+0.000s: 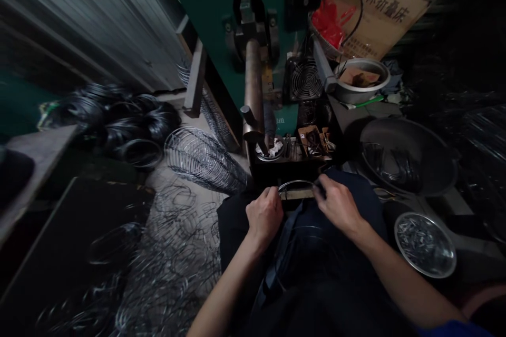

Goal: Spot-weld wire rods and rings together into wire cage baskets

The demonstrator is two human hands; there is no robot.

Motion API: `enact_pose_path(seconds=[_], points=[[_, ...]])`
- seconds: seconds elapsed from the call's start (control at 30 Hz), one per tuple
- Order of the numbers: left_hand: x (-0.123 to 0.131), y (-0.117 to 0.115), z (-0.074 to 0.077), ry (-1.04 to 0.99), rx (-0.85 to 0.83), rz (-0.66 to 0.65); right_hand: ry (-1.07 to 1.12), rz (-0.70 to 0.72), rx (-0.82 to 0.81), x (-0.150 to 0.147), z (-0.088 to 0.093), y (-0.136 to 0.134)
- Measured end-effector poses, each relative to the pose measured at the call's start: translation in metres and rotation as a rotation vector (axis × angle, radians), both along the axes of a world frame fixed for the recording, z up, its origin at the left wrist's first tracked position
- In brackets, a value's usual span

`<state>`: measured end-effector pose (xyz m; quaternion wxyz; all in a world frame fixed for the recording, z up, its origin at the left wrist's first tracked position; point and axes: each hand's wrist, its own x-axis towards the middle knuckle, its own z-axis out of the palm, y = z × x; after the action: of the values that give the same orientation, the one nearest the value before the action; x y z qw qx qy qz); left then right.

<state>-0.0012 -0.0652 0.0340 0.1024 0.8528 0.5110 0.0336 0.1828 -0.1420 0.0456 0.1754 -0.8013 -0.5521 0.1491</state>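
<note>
Wire ring (296, 184) at frame centre, pinched at either end by left hand (264, 216) and right hand (340, 208), both closed on it; many wire loops (174, 258) already heaped lower left.

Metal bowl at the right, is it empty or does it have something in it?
Not empty: the metal bowl holds a loose heap of small shiny metal pieces.

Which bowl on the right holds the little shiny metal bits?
The small silvery dish lowest right; the big dark basin above it holds wire rings instead.
</note>
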Motion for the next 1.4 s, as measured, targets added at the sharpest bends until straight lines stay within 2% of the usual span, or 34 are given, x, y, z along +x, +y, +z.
enact_pose_path(seconds=[0.27, 0.43, 0.53, 0.63, 0.73, 0.83, 0.97, 1.2, 1.3, 1.4], points=[[0.003, 0.000, 0.005, -0.010, -0.007, 0.000, -0.051, 0.009, -0.042, 0.005, 0.006, -0.003], [-0.001, 0.009, 0.008, -0.161, 0.124, -0.014, 0.110, 0.072, 0.199, 0.018, 0.002, 0.001], [-0.006, 0.017, -0.001, -0.319, 0.089, -0.097, 0.191, 0.136, 0.306, 0.028, -0.016, 0.009], [-0.009, 0.024, -0.016, -0.425, -0.004, -0.126, 0.232, 0.192, 0.335, 0.031, -0.044, 0.021], [-0.009, 0.030, -0.030, -0.374, -0.034, -0.095, 0.197, 0.246, 0.306, 0.028, -0.068, 0.032], [-0.008, 0.037, -0.036, -0.243, -0.043, -0.053, 0.076, 0.284, 0.197, 0.022, -0.076, 0.044], [-0.013, 0.045, -0.039, -0.196, -0.064, -0.038, 0.007, 0.336, 0.090, 0.015, -0.074, 0.058], [-0.025, 0.054, -0.049, -0.267, -0.056, -0.059, 0.016, 0.382, 0.062, 0.007, -0.062, 0.070], [-0.027, 0.063, -0.044, -0.332, -0.029, -0.087, -0.050, 0.389, 0.063, 0.007, -0.048, 0.078], [-0.028, 0.072, -0.032, -0.381, 0.003, -0.105, -0.097, 0.398, 0.067, 0.007, -0.032, 0.086]])
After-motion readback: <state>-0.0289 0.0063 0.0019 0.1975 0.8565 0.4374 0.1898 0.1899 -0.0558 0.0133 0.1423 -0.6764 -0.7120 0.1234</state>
